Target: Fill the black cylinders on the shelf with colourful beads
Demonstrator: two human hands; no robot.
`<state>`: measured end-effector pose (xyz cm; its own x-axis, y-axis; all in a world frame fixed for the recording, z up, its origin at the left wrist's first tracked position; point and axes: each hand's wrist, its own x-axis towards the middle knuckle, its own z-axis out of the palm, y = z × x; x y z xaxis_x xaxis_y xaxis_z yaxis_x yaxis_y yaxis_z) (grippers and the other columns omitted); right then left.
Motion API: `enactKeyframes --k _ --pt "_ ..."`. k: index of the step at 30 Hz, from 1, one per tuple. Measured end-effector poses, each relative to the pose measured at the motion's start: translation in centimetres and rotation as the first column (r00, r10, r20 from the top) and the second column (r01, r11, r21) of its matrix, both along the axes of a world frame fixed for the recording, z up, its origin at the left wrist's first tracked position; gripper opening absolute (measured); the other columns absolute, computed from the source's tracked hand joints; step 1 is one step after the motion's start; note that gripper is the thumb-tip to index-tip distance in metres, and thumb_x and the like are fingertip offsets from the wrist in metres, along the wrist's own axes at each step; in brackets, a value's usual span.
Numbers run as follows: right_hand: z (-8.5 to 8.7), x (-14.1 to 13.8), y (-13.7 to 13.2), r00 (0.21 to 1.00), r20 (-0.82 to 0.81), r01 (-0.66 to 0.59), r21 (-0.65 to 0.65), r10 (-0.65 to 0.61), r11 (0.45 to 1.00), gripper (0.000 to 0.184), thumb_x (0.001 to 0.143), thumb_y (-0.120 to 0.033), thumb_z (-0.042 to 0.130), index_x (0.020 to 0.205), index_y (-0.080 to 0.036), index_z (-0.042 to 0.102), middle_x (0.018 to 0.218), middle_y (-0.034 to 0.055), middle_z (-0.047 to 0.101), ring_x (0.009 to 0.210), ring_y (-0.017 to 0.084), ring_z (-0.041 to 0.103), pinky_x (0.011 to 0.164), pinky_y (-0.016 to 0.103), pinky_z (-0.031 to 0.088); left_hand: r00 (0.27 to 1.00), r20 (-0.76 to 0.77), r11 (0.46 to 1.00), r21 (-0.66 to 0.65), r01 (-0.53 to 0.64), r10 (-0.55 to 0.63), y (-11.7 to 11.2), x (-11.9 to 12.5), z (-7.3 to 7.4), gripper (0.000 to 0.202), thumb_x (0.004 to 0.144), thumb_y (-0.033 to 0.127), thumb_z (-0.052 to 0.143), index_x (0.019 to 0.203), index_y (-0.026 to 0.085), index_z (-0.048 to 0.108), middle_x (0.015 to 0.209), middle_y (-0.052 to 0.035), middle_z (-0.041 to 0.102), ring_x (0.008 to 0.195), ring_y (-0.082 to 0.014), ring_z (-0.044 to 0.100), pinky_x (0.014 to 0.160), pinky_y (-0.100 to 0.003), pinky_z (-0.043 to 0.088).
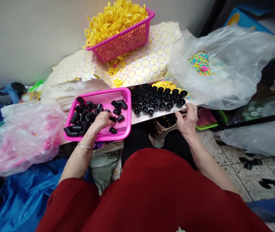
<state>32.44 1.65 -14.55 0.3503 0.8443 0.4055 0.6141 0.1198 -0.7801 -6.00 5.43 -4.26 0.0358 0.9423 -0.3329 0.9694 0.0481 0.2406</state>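
My left hand (103,120) is inside the pink basket (128,111), its fingers closed at a small black plastic cup (112,119). Loose black cups (74,118) lie around it in the basket, most of them tipped on their sides. On the white board, many black cups (162,106) stand upright in close rows, open ends up. My right hand (187,120) rests by the board's front edge, just right of the rows. Its thumb and forefinger are apart near the end cup (181,102), with nothing visible between them.
Behind the rows lie yellow ring-shaped pieces (165,85). A heaped pink basket (123,43) of yellow pieces stands on sticker sheets (149,66). A clear bag (226,71) with colourful beads sits at the right, a pinkish bag (31,135) at the left. Black pieces (272,184) lie on the floor.
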Motion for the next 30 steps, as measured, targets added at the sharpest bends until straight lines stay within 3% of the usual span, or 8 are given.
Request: enactKeyframes --k 5,9,12,16,19,23,27,30 --pt "4.2 -5.2 -2.6 0.928 -0.144 -0.332 0.101 0.344 0.938 0.023 0.086 -0.034 0.061 0.103 -0.021 0.067 0.108 0.0109 0.064 0.094 0.023 0.062 0.081 0.042 0.058 0.883 0.453 0.980 0.079 -0.180 0.126 -2.2 2.0 2.6 0.036 0.051 0.041 0.083 0.076 0.017 0.075 0.071 -0.0025 0.069 0.070 -0.0196 0.060 0.069 -0.030 0.046" --pt "7.2 -9.7 -4.2 0.605 -0.488 -0.652 0.149 0.629 0.743 0.049 0.080 -0.040 0.071 0.125 -0.025 0.061 0.123 0.0084 0.062 0.093 0.018 0.063 0.074 0.034 0.060 0.728 0.686 0.978 0.141 -0.151 0.013 -4.7 6.9 3.5 0.039 0.050 0.039 0.086 0.082 0.018 0.076 0.076 -0.0021 0.069 0.072 -0.0183 0.060 0.072 -0.031 0.048" --pt "7.9 -11.3 -4.7 0.448 -0.674 -0.702 0.142 0.588 0.698 0.055 0.079 -0.045 0.070 0.129 -0.026 0.058 0.123 0.0050 0.064 0.094 0.016 0.064 0.081 0.032 0.060 0.683 0.719 0.957 0.271 -0.104 -0.129 -5.8 10.7 3.1 0.031 0.056 0.035 0.082 0.083 0.021 0.076 0.084 -0.0032 0.071 0.084 -0.0198 0.062 0.082 -0.033 0.050" --pt "7.6 -10.5 -4.7 0.427 -0.783 -0.616 0.114 0.452 0.779 0.043 0.075 -0.045 0.074 0.112 -0.024 0.065 0.104 0.0019 0.070 0.090 0.016 0.066 0.087 0.033 0.058 0.636 0.767 0.948 0.262 -0.183 -0.089 -6.4 14.1 2.1 0.029 0.056 0.031 0.079 0.083 0.022 0.074 0.086 -0.0020 0.069 0.086 -0.0193 0.061 0.082 -0.033 0.050" --pt "7.5 -8.6 -4.6 0.307 -0.888 -0.559 0.123 0.343 0.820 0.040 0.071 -0.045 0.077 0.102 -0.023 0.063 0.092 -0.0001 0.070 0.080 0.014 0.068 0.079 0.032 0.061 0.361 0.924 0.957 -0.017 -0.288 0.125 -6.3 15.7 1.7 0.029 0.058 0.031 0.077 0.083 0.020 0.070 0.084 -0.0014 0.067 0.073 -0.0138 0.059 0.075 -0.031 0.051" --pt "7.5 -5.7 -4.6 0.107 -0.971 -0.486 0.136 0.213 0.863 0.037 0.072 -0.045 0.078 0.089 -0.021 0.056 0.094 0.0011 0.073 0.081 0.014 0.070 0.076 0.033 0.062 -0.052 0.933 0.912 -0.360 -0.197 0.357 -5.8 17.3 1.5 0.018 0.074 0.030 0.058 0.083 0.017 0.066 0.091 -0.0069 0.068 0.075 -0.0127 0.062 0.077 -0.030 0.054" --pt "7.0 -4.1 -5.2 0.029 -0.986 -0.493 0.130 0.166 0.860 0.044 0.069 -0.046 0.081 0.083 -0.021 0.048 0.085 0.0003 0.073 0.074 0.014 0.070 0.064 0.028 0.060 -0.139 0.880 0.864 -0.474 -0.170 0.455 -5.7 18.9 0.9 0.017 0.086 0.026 0.050 0.083 0.016 0.064 0.093 -0.0088 0.068 0.090 -0.0155 0.065 0.089 -0.032 0.055" --pt "6.4 -3.8 -5.6 0.056 -0.991 -0.540 0.074 0.124 0.839 0.049 0.070 -0.061 0.075 0.084 -0.021 0.050 0.072 -0.0011 0.068 0.055 0.010 0.061 0.043 0.019 0.045 -0.186 0.877 0.862 -0.475 -0.180 0.444 -6.0 19.9 0.1 0.019 0.091 0.032 0.054 0.081 0.017 0.061 0.091 -0.0068 0.067 0.094 -0.0156 0.065 0.091 -0.032 0.054"
